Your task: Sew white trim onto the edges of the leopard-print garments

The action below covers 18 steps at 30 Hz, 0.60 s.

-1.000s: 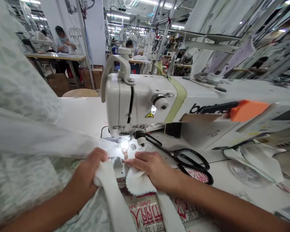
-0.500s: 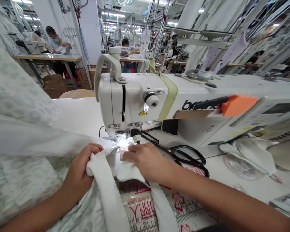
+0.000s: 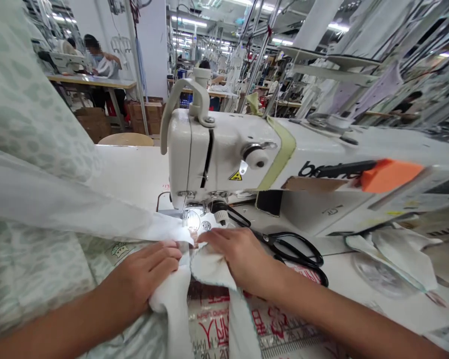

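A white sewing machine [image 3: 224,149] stands before me, its lamp lighting the needle area. My left hand [image 3: 149,271] is closed on a white fabric strip [image 3: 177,309] just in front of the needle plate. With fingers and thumb together, my right hand [image 3: 237,254] grips the edge of the strip's other part, close to the presser foot. The strip loops down from both hands towards me. A white cloth band [image 3: 78,204] runs from the left to the needle, above pale green patterned fabric [image 3: 33,284]. My fingers hide part of the fabric edges.
Black-handled scissors [image 3: 297,249] lie right of my right hand. A clear ruler [image 3: 292,341] and red-printed plastic lie under the strip. Further right are white fabric scraps [image 3: 396,254]. A person [image 3: 101,65] sits at another machine at the back left.
My left hand has moved right and slightly down, closer to my right hand, and its fingers now lie flatter over the strip. The machine sits further right in view.
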Tool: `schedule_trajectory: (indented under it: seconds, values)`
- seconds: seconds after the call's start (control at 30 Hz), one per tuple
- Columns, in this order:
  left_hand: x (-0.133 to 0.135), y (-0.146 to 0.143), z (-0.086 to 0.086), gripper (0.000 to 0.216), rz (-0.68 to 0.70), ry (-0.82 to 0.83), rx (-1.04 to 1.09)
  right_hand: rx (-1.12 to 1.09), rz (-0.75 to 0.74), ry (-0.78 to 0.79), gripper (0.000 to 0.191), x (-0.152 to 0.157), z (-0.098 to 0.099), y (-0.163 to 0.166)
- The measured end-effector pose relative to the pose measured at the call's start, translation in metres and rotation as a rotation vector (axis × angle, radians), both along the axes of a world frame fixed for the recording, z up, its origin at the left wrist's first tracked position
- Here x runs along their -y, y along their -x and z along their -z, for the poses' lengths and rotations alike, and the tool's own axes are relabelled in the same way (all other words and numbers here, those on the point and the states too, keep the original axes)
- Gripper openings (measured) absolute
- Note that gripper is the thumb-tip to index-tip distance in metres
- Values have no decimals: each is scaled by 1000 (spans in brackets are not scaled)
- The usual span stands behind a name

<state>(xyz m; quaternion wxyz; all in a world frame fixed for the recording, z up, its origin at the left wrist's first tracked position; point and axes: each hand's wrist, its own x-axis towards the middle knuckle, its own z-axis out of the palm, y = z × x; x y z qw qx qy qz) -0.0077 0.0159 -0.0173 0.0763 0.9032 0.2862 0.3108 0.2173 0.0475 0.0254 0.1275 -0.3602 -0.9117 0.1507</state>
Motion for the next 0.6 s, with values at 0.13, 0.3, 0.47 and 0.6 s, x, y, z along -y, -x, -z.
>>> schedule_trajectory:
  seconds: [0.13,0.3,0.47,0.6]
  values:
    - [-1,9,-7,22,26,-275,-127,153,-236,-113,26,-4,14,6]
    - [-4,9,-4,25,-297,-15,102,374,-333,-121,41,1,11,-2]
    - [-11,-10,-4,18,-42,-318,-80,429,-334,-137,17,3,15,-9]
    - [-25,-7,-7,18,-68,-528,-356,388,-347,-177,30,6,18,-9]
